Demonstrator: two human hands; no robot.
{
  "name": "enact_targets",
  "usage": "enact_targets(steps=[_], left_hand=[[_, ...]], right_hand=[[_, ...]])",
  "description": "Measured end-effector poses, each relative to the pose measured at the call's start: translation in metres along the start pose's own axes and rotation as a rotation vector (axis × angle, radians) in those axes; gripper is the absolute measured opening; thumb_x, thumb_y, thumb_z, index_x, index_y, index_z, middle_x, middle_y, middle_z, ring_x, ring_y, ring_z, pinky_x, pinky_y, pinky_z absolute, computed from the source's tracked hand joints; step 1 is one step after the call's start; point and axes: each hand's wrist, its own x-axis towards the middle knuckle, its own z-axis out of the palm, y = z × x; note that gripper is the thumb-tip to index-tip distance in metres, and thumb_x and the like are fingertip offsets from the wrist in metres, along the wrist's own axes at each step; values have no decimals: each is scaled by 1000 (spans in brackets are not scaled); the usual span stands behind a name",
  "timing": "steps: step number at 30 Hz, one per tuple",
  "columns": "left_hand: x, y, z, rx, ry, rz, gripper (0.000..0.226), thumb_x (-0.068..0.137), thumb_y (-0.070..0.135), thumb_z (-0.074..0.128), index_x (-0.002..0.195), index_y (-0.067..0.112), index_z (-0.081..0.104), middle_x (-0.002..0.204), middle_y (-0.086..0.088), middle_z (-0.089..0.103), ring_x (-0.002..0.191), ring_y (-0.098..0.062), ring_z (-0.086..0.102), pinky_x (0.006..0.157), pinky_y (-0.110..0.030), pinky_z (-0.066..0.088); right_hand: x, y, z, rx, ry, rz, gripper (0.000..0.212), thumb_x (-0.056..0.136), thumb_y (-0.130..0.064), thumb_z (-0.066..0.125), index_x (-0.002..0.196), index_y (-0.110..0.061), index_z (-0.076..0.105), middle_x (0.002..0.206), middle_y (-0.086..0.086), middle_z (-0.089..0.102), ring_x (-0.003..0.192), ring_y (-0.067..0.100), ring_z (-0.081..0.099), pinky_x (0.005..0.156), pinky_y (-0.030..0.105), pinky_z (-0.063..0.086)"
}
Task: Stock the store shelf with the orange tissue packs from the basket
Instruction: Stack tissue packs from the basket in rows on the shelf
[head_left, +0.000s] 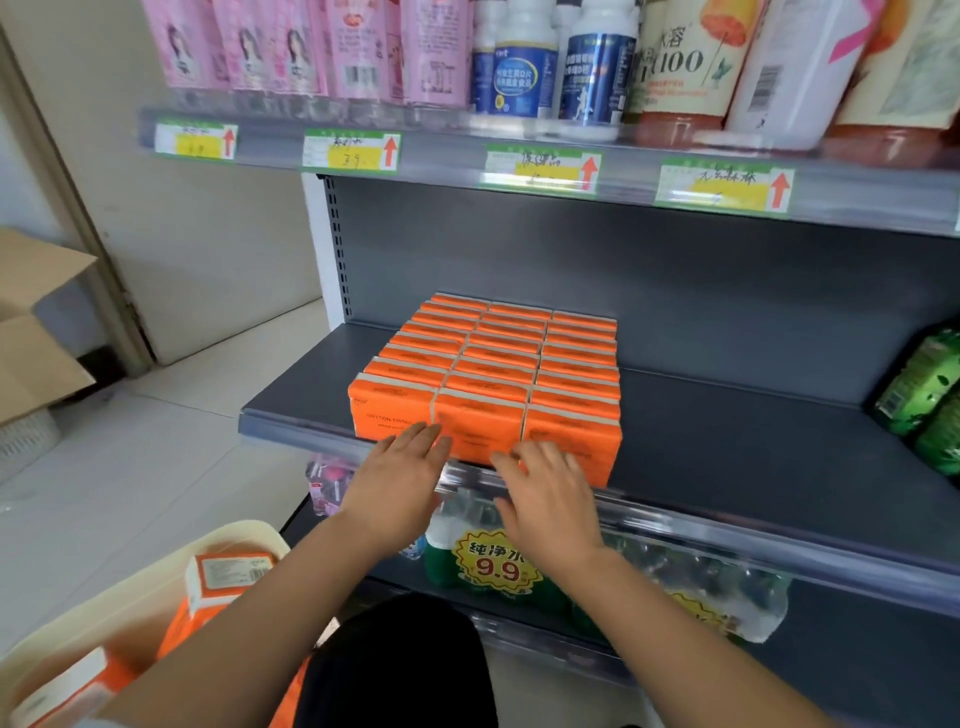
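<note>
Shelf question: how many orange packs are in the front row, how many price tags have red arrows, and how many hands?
orange tissue packs, front row: 3
price tags with red arrows: 4
hands, left hand and right hand: 2
Total: 9

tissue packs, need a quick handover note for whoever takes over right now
Left hand and right hand: both open, holding nothing, fingers flat at the front row of packs.
Done: packs stand three across, several rows deep, on the shelf.
To do: a few more lie in the basket at lower left. There is bare shelf to the right of the block.
</note>
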Motion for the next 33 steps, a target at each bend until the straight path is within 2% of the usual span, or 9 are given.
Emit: enact_targets(steps=[5, 10, 14, 18, 23, 28, 30, 33], left_hand=[[-37, -29, 11, 31, -84, -89, 67, 90, 27, 59, 147, 16, 27, 152, -5, 31, 141, -22, 28, 109, -36, 31], [-83, -68, 30, -14, -135, -220, 62, 84, 25, 60, 141, 19, 38, 141, -3, 46, 131, -24, 42, 98, -35, 42], [-120, -100, 47, 6, -193, -317, 62, 88, 31, 60, 143, 23, 34, 145, 1, 40, 134, -21, 37, 102, -35, 41], [-153, -132, 74, -1, -276, -420, 58, 91, 36, 56, 142, 24, 32, 146, 1, 37, 135, -21, 35, 104, -35, 38], [-194, -163, 111, -41, -379, -550, 55, 89, 34, 56, 140, 25, 34, 138, 2, 44, 129, -20, 40, 98, -34, 43], [-233, -181, 158, -60, -470, -659, 49, 88, 28, 53, 135, 26, 40, 130, 2, 49, 123, -21, 46, 96, -34, 45], [-247, -186, 178, -80, -477, -714, 57, 89, 28, 54, 141, 25, 33, 138, -1, 42, 130, -24, 40, 101, -35, 42], [-260, -194, 197, -77, -479, -793, 68, 88, 26, 58, 146, 25, 23, 151, -4, 21, 139, -25, 28, 107, -37, 39]], right_hand=[[-1, -43, 6, 42, -241, -59, 45, 90, -27, 58, 132, -16, 49, 125, 9, 52, 118, 29, 47, 94, 40, 41], [6, -87, 13, 32, -342, -103, 38, 89, -26, 58, 125, -16, 52, 121, 9, 53, 116, 29, 49, 90, 40, 43], [16, -124, 24, 18, -383, -156, 40, 90, -34, 59, 124, -15, 52, 123, 9, 53, 117, 29, 49, 92, 40, 44], [21, -164, 41, 25, -438, -223, 42, 91, -33, 58, 128, -16, 49, 125, 10, 51, 118, 30, 47, 91, 42, 45], [21, -203, 71, 35, -524, -313, 37, 90, -28, 58, 124, -15, 50, 123, 10, 51, 116, 30, 47, 85, 40, 45], [25, -226, 99, 35, -619, -366, 37, 92, -32, 58, 124, -15, 49, 120, 9, 50, 115, 29, 47, 86, 39, 44], [28, -233, 111, 46, -642, -380, 35, 92, -28, 56, 124, -15, 49, 120, 10, 51, 114, 28, 47, 85, 39, 45], [29, -243, 129, 61, -685, -385, 34, 91, -25, 57, 124, -17, 50, 120, 9, 51, 114, 27, 48, 85, 39, 46]])
